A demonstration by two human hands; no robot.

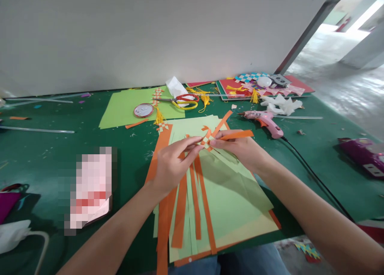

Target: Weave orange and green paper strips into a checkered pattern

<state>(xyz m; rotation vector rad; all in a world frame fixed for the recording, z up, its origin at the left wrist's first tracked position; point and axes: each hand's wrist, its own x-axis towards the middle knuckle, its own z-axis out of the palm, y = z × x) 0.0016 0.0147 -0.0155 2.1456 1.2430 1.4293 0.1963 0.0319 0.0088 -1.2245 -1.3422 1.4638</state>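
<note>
Both hands meet over a stack of pale green paper sheets (234, 203). Between them is a small woven piece of orange and pale green paper strips (207, 140), with loose strip ends sticking out. My left hand (177, 159) pinches its left side between thumb and fingers. My right hand (232, 145) grips its right side, and an orange strip (240, 135) juts out over that hand to the right. Long orange strips (180, 215) and narrow green ones lie on the sheets below my left hand.
Scissors (187, 102), a round tin (143, 110) and a yellow tassel (159, 117) lie on a bright green sheet behind. A pink glue gun (265, 121) with a black cord rests at right. A blurred phone (93, 187) lies left on the green table (132, 147).
</note>
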